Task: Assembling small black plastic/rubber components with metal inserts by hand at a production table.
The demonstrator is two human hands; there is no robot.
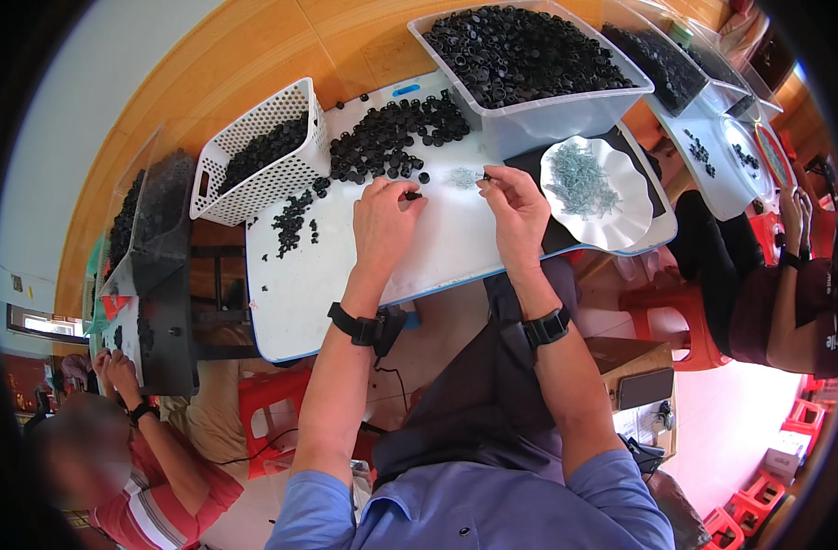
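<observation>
Over the white table (446, 243), my left hand (382, 225) pinches a small black plastic part (413, 195) between thumb and fingertips. A short way to its right, my right hand (520, 215) is closed on another small black piece (484, 177), mostly covered by the fingers. Between the hands lies a little heap of thin silvery pieces (462, 178), too fine to name. Beyond my left hand spreads a pile of black ring-shaped caps (396, 133). Smaller black parts (293, 220) are scattered left of that hand.
A white scalloped plate (639, 203) of thin metal pieces rests on a black mat (554, 234) at the right. Behind stands a clear bin (538, 128) of black caps; a white perforated basket (219, 206) is left. People sit at both sides, near red stools (680, 321).
</observation>
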